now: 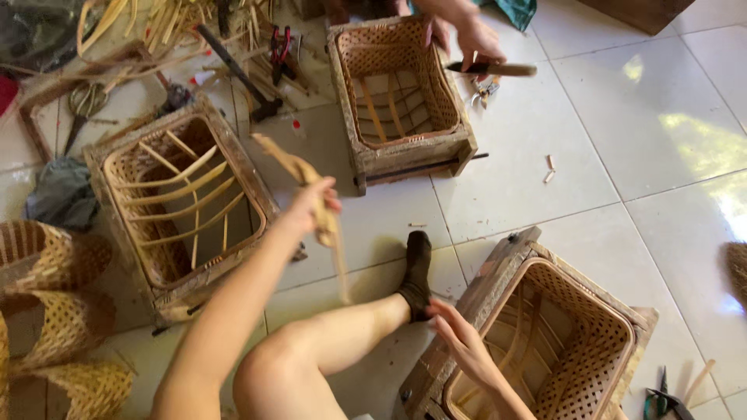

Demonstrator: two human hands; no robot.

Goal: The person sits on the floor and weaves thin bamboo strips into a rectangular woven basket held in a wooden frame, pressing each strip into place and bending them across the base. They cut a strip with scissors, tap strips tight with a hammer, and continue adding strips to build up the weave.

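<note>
Bamboo strips (311,194) are being pinched in our left hand (311,204), raised above the tiled floor (537,148) between two framed baskets. Our right hand (459,338), fingers loosely spread, is resting on the near woven basket (576,350) by our socked foot (416,272).

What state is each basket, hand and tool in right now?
Left hand: raised, gripping a bamboo strip.
Right hand: resting on the near basket frame, holding nothing.
Near basket: woven sides, open top.
Left basket: ribs bare, partly woven.
Far basket: another person's hand holds a knife beside it.
</note>
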